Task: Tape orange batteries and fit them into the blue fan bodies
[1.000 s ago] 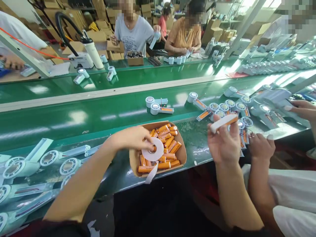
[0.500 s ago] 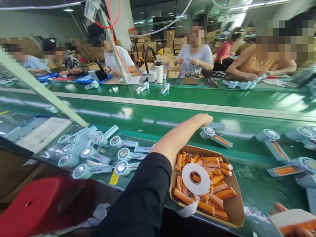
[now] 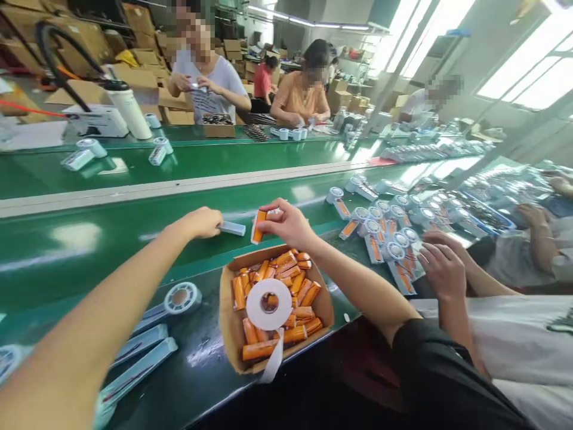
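My left hand [image 3: 203, 222] is closed on a light-blue handheld fan casing [image 3: 233, 229] over the green belt. The casing's handle points right; its other end is hidden by my fingers. Just right of it, my right hand [image 3: 289, 224] pinches an orange battery [image 3: 259, 226] with a white strip along its side, held upright and apart from the casing. Below both hands sits an open cardboard box [image 3: 230, 346] full of orange batteries [image 3: 259, 349]. A roll of white tape [image 3: 253, 298] lies on top of them, its loose end hanging over the box's front edge.
Several fan casings [image 3: 143, 358] lie at lower left, partly behind my left arm. At right, many casings with orange batteries [image 3: 376, 248] are piled near a co-worker's hands [image 3: 443, 263]. Across the green belt [image 3: 58, 239], people sit at work beside a white bottle [image 3: 129, 110].
The view has swung right. My right hand has come up from the lower right with the orange battery, beside my left hand. My left hand stays over the belt beyond the box.
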The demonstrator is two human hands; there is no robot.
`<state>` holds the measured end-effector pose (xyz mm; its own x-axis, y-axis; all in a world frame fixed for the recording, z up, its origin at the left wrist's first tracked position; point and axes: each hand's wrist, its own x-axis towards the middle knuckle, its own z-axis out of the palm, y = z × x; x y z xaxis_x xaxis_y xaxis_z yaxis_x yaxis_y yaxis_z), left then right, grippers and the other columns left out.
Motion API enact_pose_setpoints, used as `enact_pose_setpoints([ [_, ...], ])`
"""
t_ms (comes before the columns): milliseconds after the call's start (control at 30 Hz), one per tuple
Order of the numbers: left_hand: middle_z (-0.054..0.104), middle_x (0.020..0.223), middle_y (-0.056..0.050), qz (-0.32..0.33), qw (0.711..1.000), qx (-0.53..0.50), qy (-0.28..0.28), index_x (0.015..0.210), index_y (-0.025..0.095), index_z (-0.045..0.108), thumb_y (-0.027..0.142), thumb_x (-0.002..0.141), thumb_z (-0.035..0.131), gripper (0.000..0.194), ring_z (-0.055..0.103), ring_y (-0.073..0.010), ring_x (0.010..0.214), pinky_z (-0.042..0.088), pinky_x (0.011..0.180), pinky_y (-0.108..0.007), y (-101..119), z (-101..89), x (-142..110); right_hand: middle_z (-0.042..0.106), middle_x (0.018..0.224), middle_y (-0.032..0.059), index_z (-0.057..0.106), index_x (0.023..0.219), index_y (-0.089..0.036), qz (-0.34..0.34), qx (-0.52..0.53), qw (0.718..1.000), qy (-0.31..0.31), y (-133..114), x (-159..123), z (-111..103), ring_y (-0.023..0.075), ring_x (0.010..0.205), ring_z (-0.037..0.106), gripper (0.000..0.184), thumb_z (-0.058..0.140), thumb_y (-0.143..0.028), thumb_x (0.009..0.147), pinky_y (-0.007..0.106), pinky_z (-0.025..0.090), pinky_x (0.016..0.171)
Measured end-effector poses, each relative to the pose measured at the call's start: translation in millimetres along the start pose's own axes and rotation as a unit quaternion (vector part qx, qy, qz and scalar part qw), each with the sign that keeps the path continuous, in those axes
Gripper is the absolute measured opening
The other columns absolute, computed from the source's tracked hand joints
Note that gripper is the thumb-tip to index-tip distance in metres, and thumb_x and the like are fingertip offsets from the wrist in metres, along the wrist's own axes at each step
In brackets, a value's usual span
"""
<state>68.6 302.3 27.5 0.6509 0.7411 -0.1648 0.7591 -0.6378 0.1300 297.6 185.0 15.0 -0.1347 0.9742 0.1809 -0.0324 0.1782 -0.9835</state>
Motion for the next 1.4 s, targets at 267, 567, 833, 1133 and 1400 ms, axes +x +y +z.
enact_pose_setpoints([
  [267,0.081,0.120,-0.004,-0.099,0.994,-0.018,-0.036,0.112,0.029,0.078,0.036,0.094,0.062,0.026,0.073,-0.0242,0.113,0.051,0.098,-0.029,-23,16.7,13,0.083,0.084,-0.0006,0.067,0.111,-0.023,-0.024,-0.370,0.928,-0.040,35,69,7,0.0164,0.068,0.067,0.025,0.072,-0.039,0.092,0.028,0.048,0.070],
  [567,0.075,0.119,-0.009,-0.105,0.992,-0.068,-0.002,0.122,0.018,0.070,0.045,0.106,0.059,0.033,0.071,-0.0229,0.108,0.055,0.100,-0.043,-16,29.3,23,0.082,0.094,0.0021,0.073,0.122,-0.027,0.007,-0.574,0.801,-0.171,47,89,23,0.0247,0.092,0.076,0.023,0.070,-0.029,0.099,0.029,0.049,0.078],
  [833,0.075,0.114,-0.008,-0.130,0.986,-0.098,0.019,0.115,0.018,0.071,0.043,0.106,0.061,0.029,0.071,-0.0218,0.105,0.055,0.099,-0.041,-6,33.1,34,0.081,0.118,0.0141,0.078,0.128,-0.027,0.054,-0.627,0.739,-0.242,43,101,44,0.0361,0.112,0.075,0.037,0.072,-0.047,0.098,0.040,0.055,0.092],
  [1133,0.077,0.115,-0.011,-0.171,0.970,-0.142,0.102,0.118,0.022,0.068,0.030,0.105,0.048,0.025,0.071,-0.0250,0.105,0.050,0.082,-0.030,-31,26.3,11,0.071,0.143,0.0185,0.064,0.149,-0.016,0.060,-0.641,0.761,-0.082,5,51,-90,0.0351,0.132,0.067,0.065,0.085,-0.028,0.088,0.047,0.052,0.113],
  [1400,0.070,0.137,-0.019,-0.217,0.958,-0.130,0.133,0.128,0.019,0.066,0.034,0.100,0.057,0.032,0.058,-0.0364,0.134,0.055,0.103,-0.047,-23,10.0,17,0.070,0.131,0.0090,0.071,0.125,-0.022,0.085,-0.651,0.753,-0.044,26,80,-122,0.0222,0.111,0.071,0.025,0.067,-0.039,0.107,0.041,0.063,0.096],
])
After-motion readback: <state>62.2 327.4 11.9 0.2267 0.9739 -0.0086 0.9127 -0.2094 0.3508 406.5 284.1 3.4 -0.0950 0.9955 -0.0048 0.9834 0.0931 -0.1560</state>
